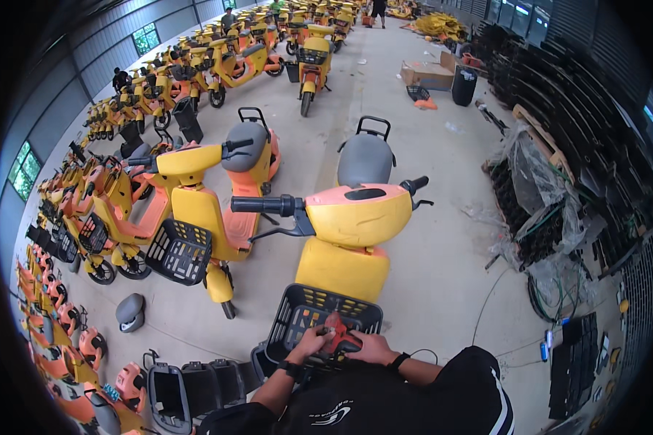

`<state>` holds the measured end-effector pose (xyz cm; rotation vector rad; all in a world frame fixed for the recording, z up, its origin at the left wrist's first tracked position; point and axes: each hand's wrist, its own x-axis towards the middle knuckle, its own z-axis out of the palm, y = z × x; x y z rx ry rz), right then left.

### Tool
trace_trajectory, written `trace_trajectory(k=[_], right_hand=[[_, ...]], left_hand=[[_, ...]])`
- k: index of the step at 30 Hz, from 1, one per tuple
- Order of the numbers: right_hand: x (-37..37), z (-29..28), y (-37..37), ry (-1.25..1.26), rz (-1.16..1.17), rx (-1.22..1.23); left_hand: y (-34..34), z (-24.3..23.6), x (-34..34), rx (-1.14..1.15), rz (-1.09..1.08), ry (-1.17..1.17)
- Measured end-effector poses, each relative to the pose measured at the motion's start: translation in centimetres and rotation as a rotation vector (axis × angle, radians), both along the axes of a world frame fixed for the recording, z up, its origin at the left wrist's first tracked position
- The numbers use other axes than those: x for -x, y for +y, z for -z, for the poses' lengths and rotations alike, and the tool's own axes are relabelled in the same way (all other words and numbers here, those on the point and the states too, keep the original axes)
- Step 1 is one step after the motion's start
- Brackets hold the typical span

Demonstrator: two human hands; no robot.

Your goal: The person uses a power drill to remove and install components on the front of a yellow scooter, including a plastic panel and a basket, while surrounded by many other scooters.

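Your left hand and right hand are both clamped on a red power tool at the near rim of the black front basket. Beyond the basket stands the yellow scooter, its grey seat farther off.

The person wears a black short-sleeved shirt with a white swoosh-like mark on the front and white stripes down one sleeve. A black band circles each wrist; forearms bare.
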<state>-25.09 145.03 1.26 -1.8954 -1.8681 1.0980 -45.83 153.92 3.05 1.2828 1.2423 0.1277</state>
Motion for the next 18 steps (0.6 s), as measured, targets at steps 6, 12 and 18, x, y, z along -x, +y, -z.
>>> trace_trajectory(k=[6,12,18], right_hand=[[0.1,0.4,0.1,-0.015,0.004,-0.045],[0.5,-0.2,0.2,0.009,0.026,-0.063],[1.3,-0.7,0.8,-0.082,-0.082,0.104]], left_hand=[[0.3,0.5,-0.1,-0.016,-0.013,-0.015],[0.2,0.1,0.1,-0.041,-0.033,-0.071],[-0.9,2.3,0.5,-0.079,-0.07,-0.094]])
